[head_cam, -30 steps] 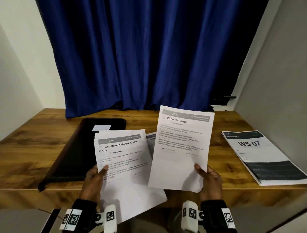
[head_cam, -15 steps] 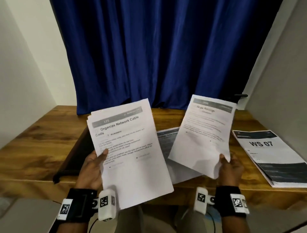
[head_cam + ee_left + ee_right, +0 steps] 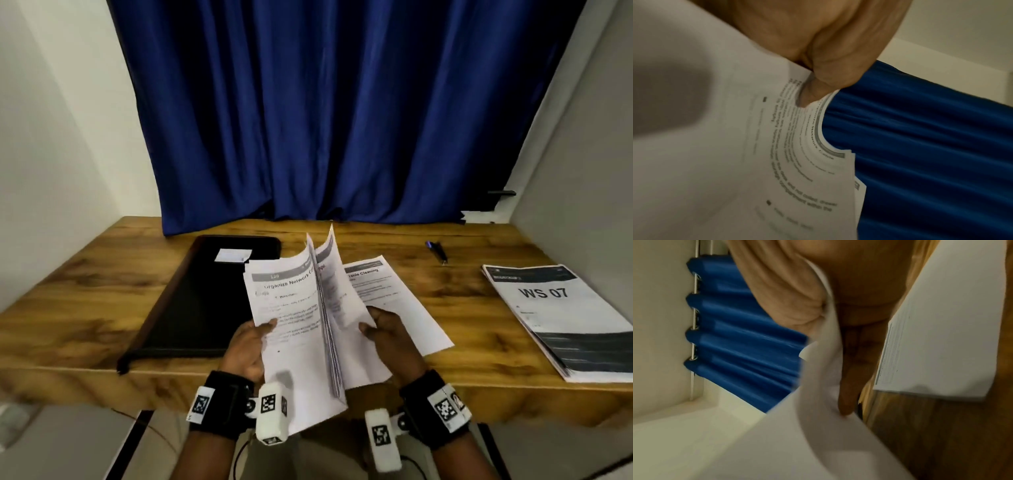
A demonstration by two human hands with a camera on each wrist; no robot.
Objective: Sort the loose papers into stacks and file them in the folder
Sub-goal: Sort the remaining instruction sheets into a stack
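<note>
My left hand [image 3: 251,337] grips a sheaf of white printed papers [image 3: 291,308] headed "Organize Network Cable Coils", thumb on the top page; the left wrist view shows that thumb [image 3: 813,94] pressed on the sheaf [image 3: 797,154]. My right hand [image 3: 380,329] pinches a single sheet [image 3: 337,294], which stands on edge against the right side of the sheaf; the right wrist view shows the sheet [image 3: 824,386] curved between thumb and fingers [image 3: 849,378]. A loose "Table Cleaning" page [image 3: 394,301] lies on the desk under my right hand. The black folder [image 3: 205,294] lies shut at the left.
A stapled "WS 07" stack [image 3: 561,315] lies at the desk's right end, and a pen [image 3: 436,251] lies behind it near the blue curtain [image 3: 342,120]. The wooden desk [image 3: 68,308] has walls on both sides. A small white label [image 3: 233,255] sits on the folder.
My right hand has swung its sheet leftward from out at the right until it stands edge-on against the sheaf. The left hand has lowered the sheaf slightly.
</note>
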